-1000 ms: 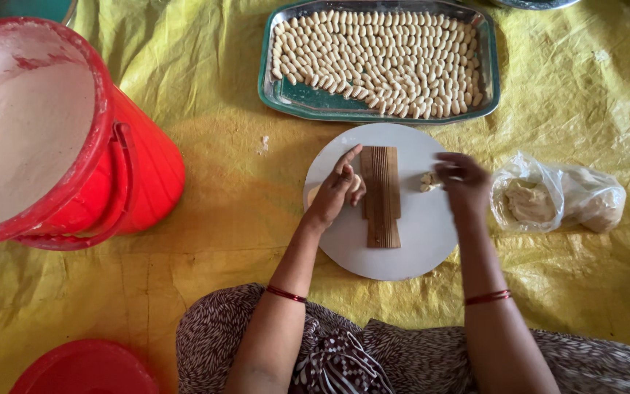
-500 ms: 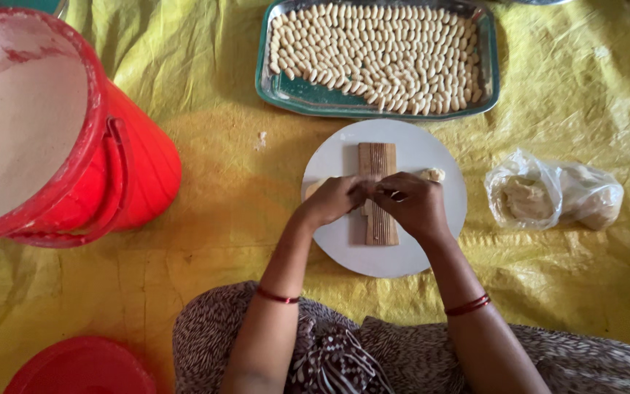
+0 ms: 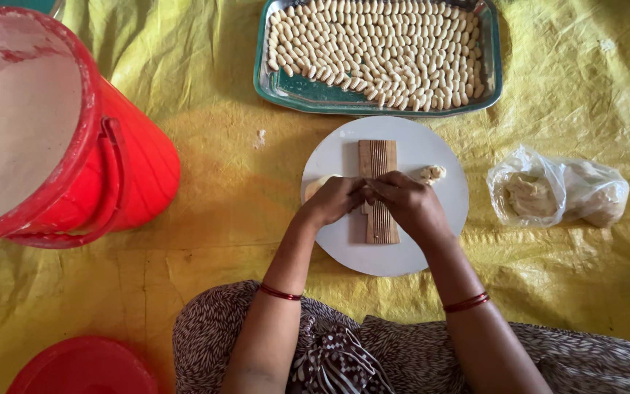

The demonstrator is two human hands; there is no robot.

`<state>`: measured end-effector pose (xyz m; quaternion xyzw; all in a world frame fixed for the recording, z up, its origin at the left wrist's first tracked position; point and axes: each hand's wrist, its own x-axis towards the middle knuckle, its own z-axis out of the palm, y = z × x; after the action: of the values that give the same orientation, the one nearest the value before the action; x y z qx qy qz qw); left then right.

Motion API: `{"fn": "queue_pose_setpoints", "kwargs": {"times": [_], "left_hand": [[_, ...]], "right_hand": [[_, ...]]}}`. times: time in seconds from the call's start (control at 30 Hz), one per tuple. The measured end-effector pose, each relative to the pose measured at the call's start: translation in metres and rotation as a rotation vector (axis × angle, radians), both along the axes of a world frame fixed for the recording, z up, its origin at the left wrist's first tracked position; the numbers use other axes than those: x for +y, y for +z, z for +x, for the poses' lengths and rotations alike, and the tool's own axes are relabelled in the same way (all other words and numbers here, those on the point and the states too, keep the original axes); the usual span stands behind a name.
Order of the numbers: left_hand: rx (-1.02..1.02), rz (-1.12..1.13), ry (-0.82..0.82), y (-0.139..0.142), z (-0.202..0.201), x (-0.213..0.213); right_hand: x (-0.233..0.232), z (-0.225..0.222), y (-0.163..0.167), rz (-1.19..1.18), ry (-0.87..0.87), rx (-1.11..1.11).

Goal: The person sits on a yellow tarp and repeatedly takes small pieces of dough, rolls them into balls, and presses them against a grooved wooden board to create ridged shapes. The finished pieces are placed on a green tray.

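A: Report the near field first.

B: A patterned brown-and-white garment (image 3: pixel 402 357) fills the bottom edge. A red lid (image 3: pixel 82 368) lies at 7 o'clock on the yellow plastic sheet (image 3: pixel 205 241). Each forearm carries a red bangle.

A: State of the hands?

B: The left hand (image 3: pixel 333 201) and right hand (image 3: pixel 410 208) meet at frame centre over the ridged wooden board (image 3: pixel 378 190). Both are narrowly closed, fingertips pinched together on the board's midsection. What lies between the fingertips cannot be seen; it is covered.

A: Location of the board?

B: It lies lengthwise on the white round plate (image 3: pixel 432 252), just right of frame centre. Its grooves run along its length. The hands cover its middle; both ends show.

A: Other items on the plate?

B: A small dough piece (image 3: pixel 432 173) sits at 2 o'clock of the board, apart from it. A pale dough lump (image 3: pixel 319 184) shows at 9 o'clock, partly hidden behind the left hand.

A: Surroundings?

B: A clear bag of dough (image 3: pixel 559 191) rests at 3 o'clock, near the plate. A red bucket (image 3: pixel 122 175) holding pale flour stands at 9 o'clock, well apart. At 12 o'clock, a teal rectangular tray (image 3: pixel 286 91) holds close rows of shaped dough pieces (image 3: pixel 380 47).
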<state>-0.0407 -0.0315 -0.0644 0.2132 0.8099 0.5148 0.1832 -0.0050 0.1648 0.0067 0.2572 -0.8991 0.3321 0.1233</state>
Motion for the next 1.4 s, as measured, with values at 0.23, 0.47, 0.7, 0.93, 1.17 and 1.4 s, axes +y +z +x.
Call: {"fn": "queue_pose_setpoints", "kwargs": {"times": [0.23, 0.47, 0.7, 0.93, 1.17, 1.4], "left_hand": [[0.019, -0.095, 0.052, 0.006, -0.001, 0.005], [-0.171, -0.054, 0.065, -0.001, -0.002, 0.001], [-0.340, 0.214, -0.014, -0.024, -0.007, -0.004], [-0.495, 0.603, 0.201, -0.026, -0.012, -0.012], [-0.366, 0.604, 0.132, -0.018, -0.011, -0.008], [-0.395, 0.513, 0.104, -0.015, -0.010, -0.003]], "right_hand": [[-0.003, -0.001, -0.002, 0.062, 0.003, 0.189], [0.000, 0.001, -0.008, 0.111, -0.007, -0.013], [0.015, -0.010, -0.046, -0.180, 0.010, -0.520], [0.089, -0.031, -0.049, -0.705, -0.245, -0.478], [0.090, -0.026, -0.054, -0.010, -0.567, -0.074], [0.087, -0.045, -0.064, -0.383, -0.816, -0.391]]}}
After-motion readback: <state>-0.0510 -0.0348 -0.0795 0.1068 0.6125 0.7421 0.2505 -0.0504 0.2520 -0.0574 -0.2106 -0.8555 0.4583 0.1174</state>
